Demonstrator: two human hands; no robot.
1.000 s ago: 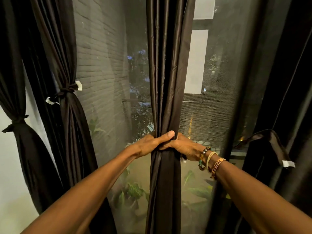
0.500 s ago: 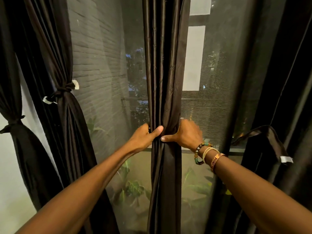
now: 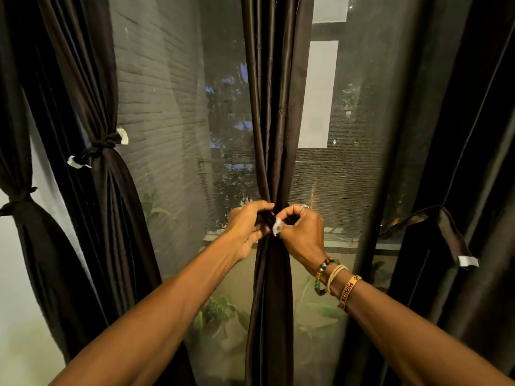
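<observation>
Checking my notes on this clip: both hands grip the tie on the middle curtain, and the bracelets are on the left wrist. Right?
No. The bracelets are on the right wrist, as the head view shows. The rest stands: the left hand and right hand both grip the tie on the middle curtain.

A room in a home is indicated, viewed after dark. A tall glazed opening is hung with floor-length dark drapes: the middle curtain is gathered into a column, and the left curtain is bound at the waist by a knotted fabric tie. A fine mesh screen is stretched across the opening. Beyond it, a painted brick wall, leafy garden plants and a neighbouring building's pale wall can be made out.
</observation>
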